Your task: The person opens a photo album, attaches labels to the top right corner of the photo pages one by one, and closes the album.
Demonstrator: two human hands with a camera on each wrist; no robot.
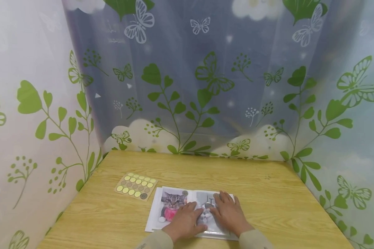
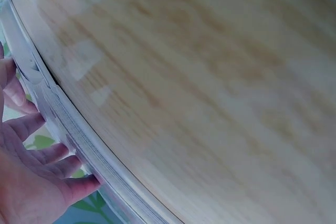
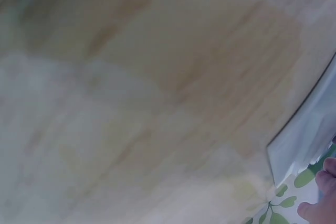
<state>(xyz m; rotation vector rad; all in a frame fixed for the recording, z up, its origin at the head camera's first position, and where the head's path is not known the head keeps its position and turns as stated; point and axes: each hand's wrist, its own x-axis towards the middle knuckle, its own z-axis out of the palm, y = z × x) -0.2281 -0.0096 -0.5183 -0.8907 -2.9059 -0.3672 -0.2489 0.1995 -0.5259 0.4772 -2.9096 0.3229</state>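
An open photo album (image 1: 158, 204) lies on the table. Its left page carries a picture of a cat with something pink (image 1: 170, 213), with a round grey sticker (image 1: 185, 193) near the top right corner. My left hand (image 1: 185, 221) rests across the middle and lower right page, fingers extended. On the right page, my right hand (image 1: 230, 212) lies with fingers spread, partly covering a grey cat picture (image 1: 205, 207). In the left wrist view, the fingertips of the left hand (image 2: 37, 182) touch the album. The right wrist view catches only part of the right hand (image 3: 323, 198) beside the album's corner (image 3: 299, 140).
A sheet of round yellow stickers (image 1: 135, 186) lies left of the album, with some circles brownish and one dark. The wooden table (image 1: 283, 200) is bordered by curtains (image 1: 187, 114) printed with leaves and butterflies at the back and both sides.
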